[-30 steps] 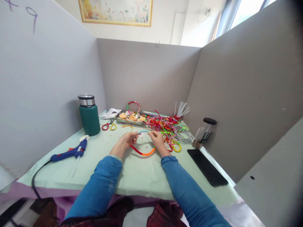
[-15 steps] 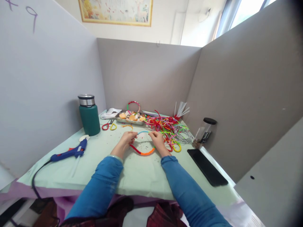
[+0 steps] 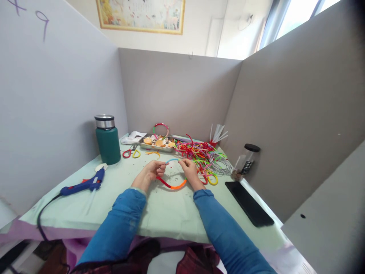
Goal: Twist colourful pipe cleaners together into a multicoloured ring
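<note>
Between my hands is a ring wrapped in coloured pipe cleaner (image 3: 178, 186), red and orange along its near side and light blue at the far side. My left hand (image 3: 150, 173) pinches its left part, with some fingers curled loosely. My right hand (image 3: 189, 170) grips the upper right part, thumb and fingers closed. Parts of the ring are hidden behind the fingers. A heap of colourful pipe cleaners (image 3: 199, 150) lies just beyond my right hand. Red-and-yellow-handled scissors (image 3: 212, 179) rest beside that hand, and a second pair of scissors (image 3: 136, 153) lies beyond my left hand.
A blue glue gun (image 3: 85, 185) and a green bottle (image 3: 107, 144) stand at the left. At the back, a metal tray (image 3: 165, 148) holds discs and scraps, with another wrapped ring (image 3: 161, 124) by it. A phone (image 3: 248, 203) and a clear jar (image 3: 247, 161) are at the right.
Both hands keep hold of the ring. My left hand's fingers have loosened and spread slightly, and the ring's near side sits a little lower in the view.
</note>
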The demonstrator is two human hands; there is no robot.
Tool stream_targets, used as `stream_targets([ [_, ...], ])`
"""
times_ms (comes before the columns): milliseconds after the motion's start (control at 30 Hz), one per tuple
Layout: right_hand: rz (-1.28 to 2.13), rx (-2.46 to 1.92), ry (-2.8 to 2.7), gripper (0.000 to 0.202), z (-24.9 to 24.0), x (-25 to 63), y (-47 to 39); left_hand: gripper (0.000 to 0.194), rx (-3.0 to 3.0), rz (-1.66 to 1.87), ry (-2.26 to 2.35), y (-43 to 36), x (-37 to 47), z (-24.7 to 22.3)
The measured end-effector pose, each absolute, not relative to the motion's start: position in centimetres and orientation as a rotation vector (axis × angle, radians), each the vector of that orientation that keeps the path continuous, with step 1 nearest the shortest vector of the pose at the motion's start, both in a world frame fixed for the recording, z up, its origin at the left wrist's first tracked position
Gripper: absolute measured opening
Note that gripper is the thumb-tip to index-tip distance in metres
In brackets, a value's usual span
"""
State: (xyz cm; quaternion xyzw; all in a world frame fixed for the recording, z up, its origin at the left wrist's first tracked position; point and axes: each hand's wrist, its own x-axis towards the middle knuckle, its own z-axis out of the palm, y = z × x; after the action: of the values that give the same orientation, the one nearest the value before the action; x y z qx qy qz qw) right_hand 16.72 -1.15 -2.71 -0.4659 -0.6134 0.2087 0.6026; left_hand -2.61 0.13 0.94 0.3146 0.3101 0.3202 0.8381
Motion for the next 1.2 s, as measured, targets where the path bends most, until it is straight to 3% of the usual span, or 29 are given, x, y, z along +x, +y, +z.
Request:
stream_targets([
  [467,0.508,-1.1,-1.432,0.033,-2.9,16.8,-0.7,0.007,0.727,0.8,0.696,-0.3,-2.0,1.1],
  [800,0.283,-1.255,-1.322,0.045,-3.2,17.8,-0.3,0.004,0.692,0.832,0.79,0.6,-1.9,-0.1],
  [1033,-0.063,-1.527,-1.049,0.04,0.6,21.7,7.5,0.006,0.759,0.76,0.97,3.8,-2.4,1.0],
  [1200,-0.111,-1.571,-1.216,0.038,2.5,24.6,14.9,0.005,0.829,0.672,0.968,6.1,-2.6,1.6],
])
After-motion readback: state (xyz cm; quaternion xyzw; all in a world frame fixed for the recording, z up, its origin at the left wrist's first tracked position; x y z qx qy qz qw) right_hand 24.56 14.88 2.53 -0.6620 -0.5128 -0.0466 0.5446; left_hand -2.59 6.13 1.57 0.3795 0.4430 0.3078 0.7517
